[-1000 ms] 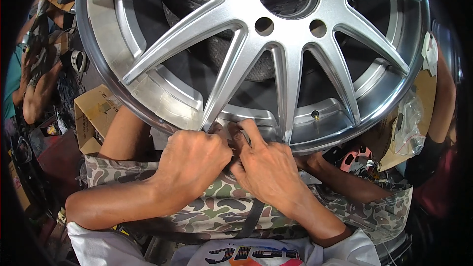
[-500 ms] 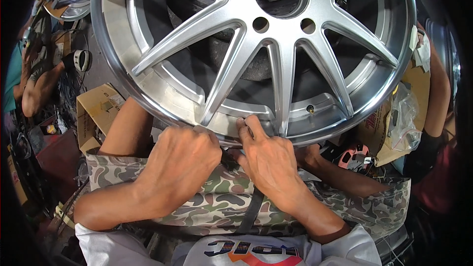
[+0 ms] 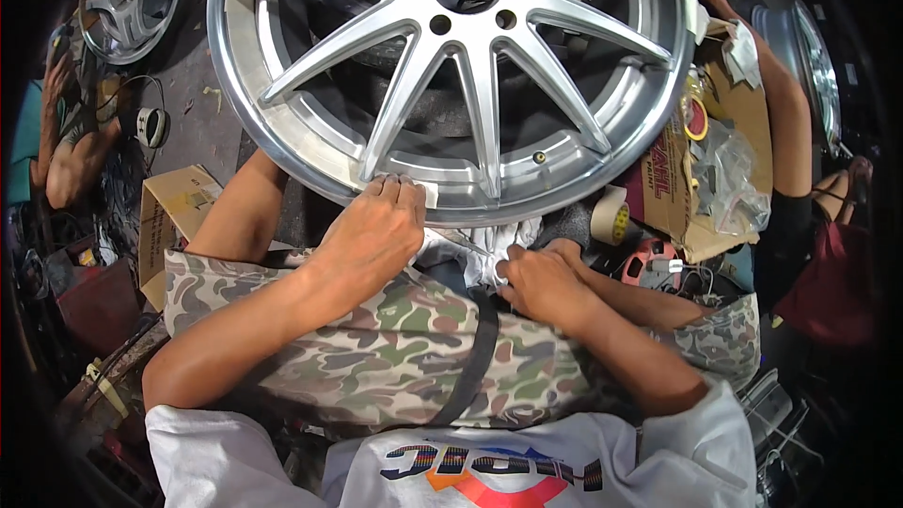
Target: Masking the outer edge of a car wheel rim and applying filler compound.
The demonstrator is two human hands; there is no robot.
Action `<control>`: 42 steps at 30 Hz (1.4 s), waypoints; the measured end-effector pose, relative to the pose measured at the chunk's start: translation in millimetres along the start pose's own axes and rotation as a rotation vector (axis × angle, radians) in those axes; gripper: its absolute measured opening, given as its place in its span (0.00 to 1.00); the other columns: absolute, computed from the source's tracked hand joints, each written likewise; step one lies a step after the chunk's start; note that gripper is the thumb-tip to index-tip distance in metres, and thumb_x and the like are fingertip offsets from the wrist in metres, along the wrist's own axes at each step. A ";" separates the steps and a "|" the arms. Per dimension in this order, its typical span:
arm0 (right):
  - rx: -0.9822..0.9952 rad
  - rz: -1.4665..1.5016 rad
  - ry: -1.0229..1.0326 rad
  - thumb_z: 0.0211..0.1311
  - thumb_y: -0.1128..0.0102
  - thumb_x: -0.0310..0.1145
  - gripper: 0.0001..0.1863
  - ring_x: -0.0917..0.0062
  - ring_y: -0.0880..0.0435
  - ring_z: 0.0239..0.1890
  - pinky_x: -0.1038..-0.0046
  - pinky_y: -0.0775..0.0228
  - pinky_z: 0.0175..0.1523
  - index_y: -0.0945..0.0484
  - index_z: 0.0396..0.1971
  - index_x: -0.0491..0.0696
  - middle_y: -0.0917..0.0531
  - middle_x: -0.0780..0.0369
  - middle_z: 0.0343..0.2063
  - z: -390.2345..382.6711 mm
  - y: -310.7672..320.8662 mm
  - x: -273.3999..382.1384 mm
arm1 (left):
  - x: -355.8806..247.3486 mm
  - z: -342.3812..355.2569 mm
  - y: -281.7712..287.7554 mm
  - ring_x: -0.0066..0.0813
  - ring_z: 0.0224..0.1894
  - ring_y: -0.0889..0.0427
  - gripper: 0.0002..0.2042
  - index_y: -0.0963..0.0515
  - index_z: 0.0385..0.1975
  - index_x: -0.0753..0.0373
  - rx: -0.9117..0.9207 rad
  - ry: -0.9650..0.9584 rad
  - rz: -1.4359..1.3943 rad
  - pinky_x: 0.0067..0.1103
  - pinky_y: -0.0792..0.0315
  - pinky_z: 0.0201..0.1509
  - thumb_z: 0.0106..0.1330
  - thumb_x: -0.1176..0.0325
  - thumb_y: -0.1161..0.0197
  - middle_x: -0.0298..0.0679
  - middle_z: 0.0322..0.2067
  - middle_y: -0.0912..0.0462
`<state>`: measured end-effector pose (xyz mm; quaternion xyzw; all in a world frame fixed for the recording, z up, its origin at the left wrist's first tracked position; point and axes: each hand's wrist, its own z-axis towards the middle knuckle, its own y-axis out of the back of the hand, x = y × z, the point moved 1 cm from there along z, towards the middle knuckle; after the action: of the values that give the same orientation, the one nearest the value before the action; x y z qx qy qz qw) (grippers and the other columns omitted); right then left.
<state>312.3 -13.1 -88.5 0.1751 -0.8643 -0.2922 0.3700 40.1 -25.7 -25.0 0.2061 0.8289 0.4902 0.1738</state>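
Note:
A silver multi-spoke wheel [image 3: 482, 122] lies in front of me, its near edge above my lap. Pale masking tape [image 3: 331, 174] covers the left stretch of its polished lip. My left hand [image 3: 381, 221] is closed at the near rim, its fingertips pressed on the tape, whose loose white end [image 3: 431, 196] sticks out beside the knuckles. Lower and to the right, away from the wheel, my right hand [image 3: 547, 284] has curled fingers beside a crumpled white cloth [image 3: 484, 268]. A thin pointed grey thing [image 3: 463, 243] lies near those fingers; what they hold is hidden.
At the right stand an open cardboard box [image 3: 663, 179] with a clear plastic bag [image 3: 732, 183], a tape roll [image 3: 611, 214] and a red tool-like thing [image 3: 651, 261]. Another cardboard box [image 3: 174, 216] is at left. Other people's limbs and more wheels [image 3: 132, 0] appear at both sides.
My right hand has left the rim and dropped to the white cloth at the lower right. My left hand stays at the rim, now over the tape. The view has shifted, showing more floor.

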 end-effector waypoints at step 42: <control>-0.760 0.277 0.235 0.59 0.23 0.22 0.24 0.63 0.10 0.46 0.64 0.15 0.51 0.13 0.57 0.48 0.11 0.59 0.49 25.0 52.3 67.4 | -38.6 -57.5 74.1 0.45 0.48 0.14 0.11 0.17 0.40 0.72 0.129 -0.004 -0.513 0.33 0.20 0.51 0.59 0.76 0.36 0.51 0.40 0.15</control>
<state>244.4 1.5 -33.0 -0.0593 -0.6623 -0.5157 0.5402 57.5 -55.9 70.2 0.0008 0.8832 0.3759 0.2804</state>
